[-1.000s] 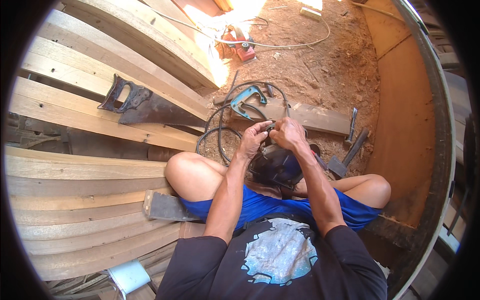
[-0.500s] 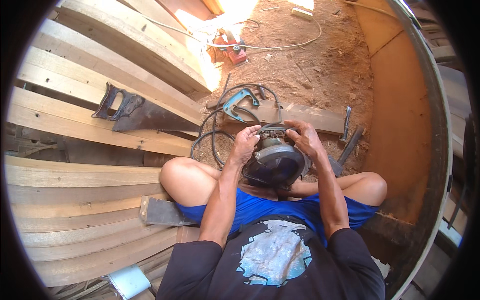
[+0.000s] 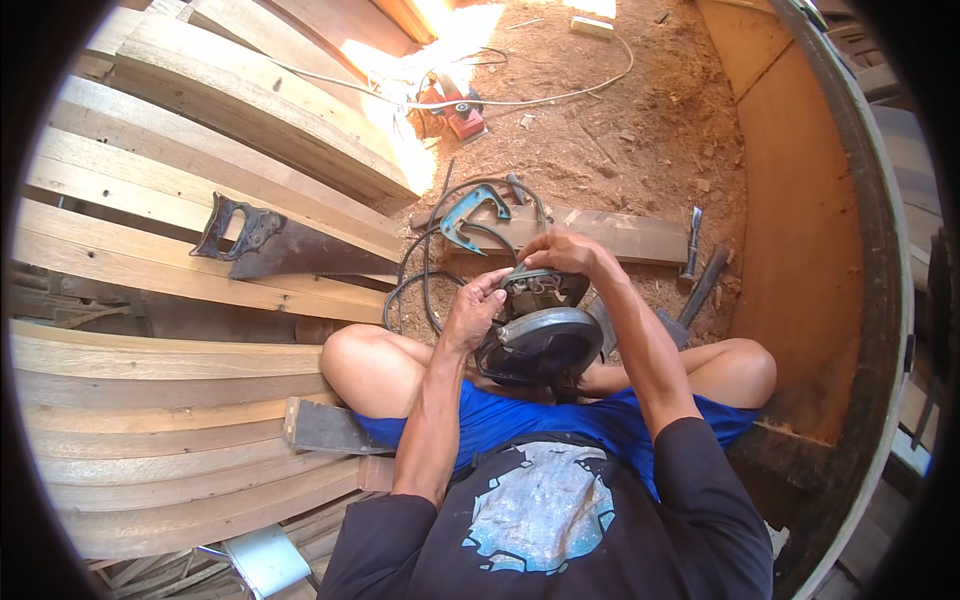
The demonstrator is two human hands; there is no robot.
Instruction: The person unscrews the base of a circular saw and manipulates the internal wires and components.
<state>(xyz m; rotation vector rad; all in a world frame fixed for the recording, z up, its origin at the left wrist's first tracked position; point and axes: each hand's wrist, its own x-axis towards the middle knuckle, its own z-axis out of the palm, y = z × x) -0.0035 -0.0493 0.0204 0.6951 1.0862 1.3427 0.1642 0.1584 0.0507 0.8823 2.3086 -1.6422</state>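
Observation:
Between my legs rests a circular saw (image 3: pixel 545 340) with a dark round guard. Its handle stands opened at the far end, with wires and inner parts showing. My left hand (image 3: pixel 474 312) is closed on the near-left side of that handle, thumb and fingers at its rim. Reaching across the top, my right hand (image 3: pixel 560 252) has its fingers pinched on the black power cord (image 3: pixel 520 266) where it enters the handle; the fingertips are partly hidden. A teal handle cover (image 3: pixel 465 215) lies just beyond, among loops of the cord.
A wooden board (image 3: pixel 620 235) lies past the saw, with a chisel (image 3: pixel 692 245) and a hammer (image 3: pixel 700 300) on the right. On the stacked planks (image 3: pixel 150 350) at left sits a handsaw (image 3: pixel 290 240). A red power tool (image 3: pixel 460 115) stands farther off in sawdust.
My right hand has moved left from the handle's right side to the cord's entry. The opened handle's inside shows more now. My left hand has shifted slightly left and down.

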